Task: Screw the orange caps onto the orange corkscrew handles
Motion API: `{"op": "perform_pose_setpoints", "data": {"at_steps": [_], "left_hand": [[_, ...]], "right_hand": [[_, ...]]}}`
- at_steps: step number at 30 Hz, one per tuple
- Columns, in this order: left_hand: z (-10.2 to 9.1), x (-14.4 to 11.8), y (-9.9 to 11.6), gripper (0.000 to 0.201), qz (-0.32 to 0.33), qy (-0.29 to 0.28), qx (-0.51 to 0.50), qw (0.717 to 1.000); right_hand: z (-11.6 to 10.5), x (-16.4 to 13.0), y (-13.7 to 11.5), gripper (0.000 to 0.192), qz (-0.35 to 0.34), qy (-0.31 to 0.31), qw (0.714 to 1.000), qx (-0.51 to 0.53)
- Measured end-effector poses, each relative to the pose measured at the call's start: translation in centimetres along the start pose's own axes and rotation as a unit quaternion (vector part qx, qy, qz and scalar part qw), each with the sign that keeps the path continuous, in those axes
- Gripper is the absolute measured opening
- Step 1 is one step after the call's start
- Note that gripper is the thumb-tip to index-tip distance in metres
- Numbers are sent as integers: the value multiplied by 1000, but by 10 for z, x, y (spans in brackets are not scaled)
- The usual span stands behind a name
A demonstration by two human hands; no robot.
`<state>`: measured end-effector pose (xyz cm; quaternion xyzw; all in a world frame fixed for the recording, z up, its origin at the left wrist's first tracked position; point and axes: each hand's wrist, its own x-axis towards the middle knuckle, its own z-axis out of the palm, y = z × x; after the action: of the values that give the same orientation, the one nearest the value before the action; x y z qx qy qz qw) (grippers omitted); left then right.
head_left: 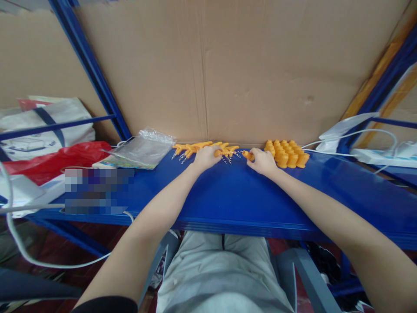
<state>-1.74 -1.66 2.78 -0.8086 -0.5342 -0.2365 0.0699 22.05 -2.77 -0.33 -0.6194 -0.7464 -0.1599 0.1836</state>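
blue metal shelf [228,204], cardboard backing [228,65] (creased), blue uprights [87,65].

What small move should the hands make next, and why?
Probably bring the right hand leftward so its orange piece meets the forked part under the left hand: both hands already grip parts, a small gap apart.

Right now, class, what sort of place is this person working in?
Probably a small workshop or assembly bench. Rows of identical orange plastic parts lie on a blue metal shelf, cardboard sheeting serves as a back wall, and both hands handle the parts.
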Motion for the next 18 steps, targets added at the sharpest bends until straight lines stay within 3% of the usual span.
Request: {"op": "perform_pose_setpoints", "data": {"at_steps": [5, 11, 18], "left_hand": [[1, 0, -2, 39, 2, 7, -1, 1000], [9, 3, -3, 36, 39, 26, -38, 998], [10, 3, -3, 33, 75, 17, -61, 995]], "right_hand": [[4, 1, 3, 30, -23, 33, 999, 4], [8, 3, 10, 32, -119, 106, 987, 26], [17, 8, 14, 35, -189, 131, 961, 156]]}}
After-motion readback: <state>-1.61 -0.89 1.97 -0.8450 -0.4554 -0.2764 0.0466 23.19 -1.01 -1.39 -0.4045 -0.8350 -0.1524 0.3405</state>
